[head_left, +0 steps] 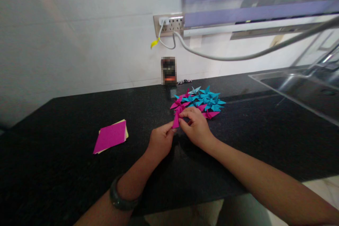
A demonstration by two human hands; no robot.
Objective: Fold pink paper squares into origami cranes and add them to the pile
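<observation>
Between my two hands is a folded piece of magenta origami paper (176,120), narrow and pointed at the top. My left hand (162,140) pinches its lower left side between thumb and fingers. On the right side, the thumb and fingertips of my right hand (195,126) close on the same paper. Just beyond my hands lies a pile of folded paper cranes (210,99), mostly blue, with several magenta ones at the near and left sides and a pale blue one at the back. My right hand hides part of the pile.
A stack of square paper sheets (111,137), magenta on top with yellow below, lies left on the black countertop (66,169). A blurred-out dark object (168,70) stands by the wall. Right is a sink (304,91); a grey hose (238,56) hangs above. The wall holds a socket panel (173,25).
</observation>
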